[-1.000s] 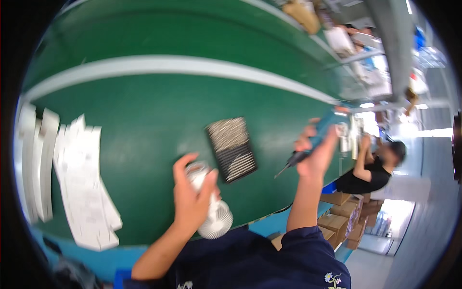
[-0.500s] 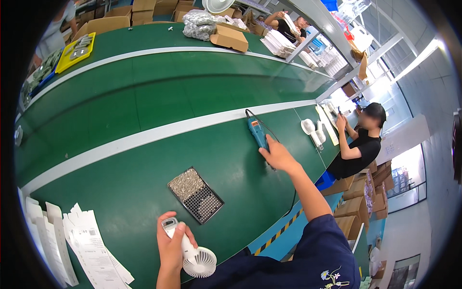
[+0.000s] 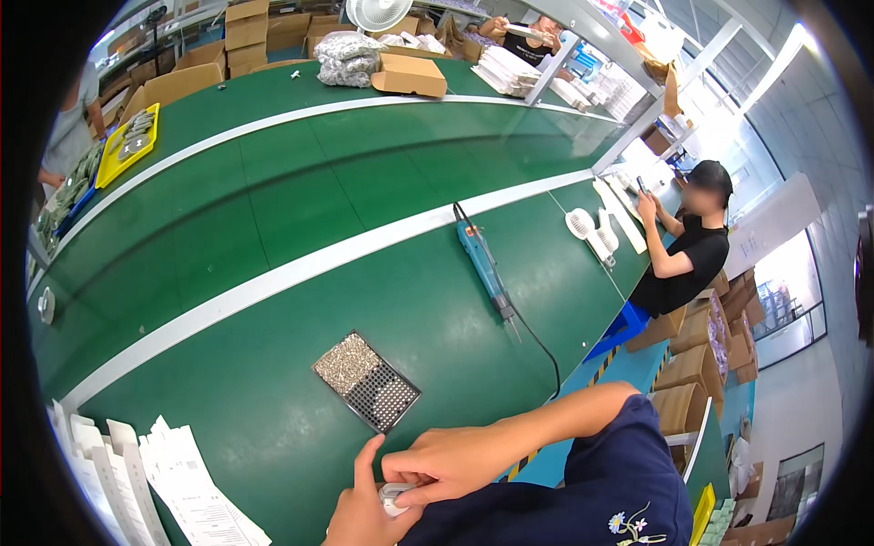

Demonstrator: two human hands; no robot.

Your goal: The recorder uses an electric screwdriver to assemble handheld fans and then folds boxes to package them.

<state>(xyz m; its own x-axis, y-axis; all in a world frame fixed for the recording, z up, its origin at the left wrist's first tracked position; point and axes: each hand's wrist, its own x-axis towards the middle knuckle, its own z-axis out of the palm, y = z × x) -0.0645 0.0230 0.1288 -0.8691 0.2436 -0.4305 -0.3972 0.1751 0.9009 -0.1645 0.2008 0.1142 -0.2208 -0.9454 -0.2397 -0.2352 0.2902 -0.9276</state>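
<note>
Close to my body at the bench's near edge, my left hand (image 3: 362, 514) is wrapped round a white handheld fan (image 3: 393, 498), its index finger raised. Only a small white and grey end of the fan shows; the hands hide the rest. My right hand (image 3: 451, 466) closes over that same end with bent fingers. Just beyond the hands lies a black perforated tray (image 3: 391, 399), its far half covered with small metal screws. Farther right, a teal electric screwdriver (image 3: 484, 264) rests on the green bench, bit toward me, its black cable trailing toward the near edge.
Flattened white printed cartons (image 3: 196, 487) lie at the near left. White handheld fans (image 3: 583, 226) sit at the right, near a seated co-worker (image 3: 696, 246). A pale rail (image 3: 300, 259) divides the bench from the green belt; a yellow tray (image 3: 107, 170) is far left.
My right hand has let go of the electric screwdriver and come down to the fan in my left hand. The fan has turned, so its round head no longer shows.
</note>
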